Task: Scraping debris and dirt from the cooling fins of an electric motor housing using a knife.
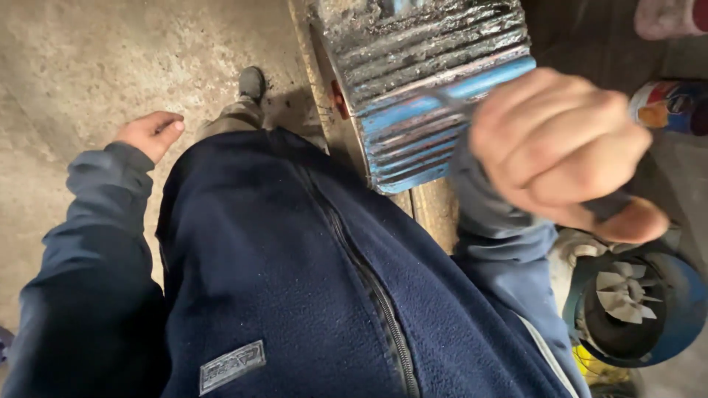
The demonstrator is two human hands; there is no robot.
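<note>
Finned motor housing (435, 96): blue and black, ribbed, grimy, paint worn; sits at upper centre of the head view, on a wooden plank (431, 210) that runs along the concrete floor (88, 66).

Floor: bare, grey-brown concrete, stained and dusty, filling the left side of the view. A shoe (251, 82) stands on it just left of the plank.

Other items: second motor (634, 306), blue, with a white fan showing at its open end, at lower right; a coloured can (667, 107) at the right edge.

Right hand (564, 151): raised close to the camera, blurred, in front of the housing's right side; fingers curled into a fist around a dark, slim object (616, 206), kind not discernible. Whether it touches the housing cannot be told.

Left hand (151, 134): hangs at the person's side above the floor, fingers loosely curled, holding nothing, well apart from the housing.

Clothing: dark blue fleece jacket (295, 295) with a zip fills the lower centre.
</note>
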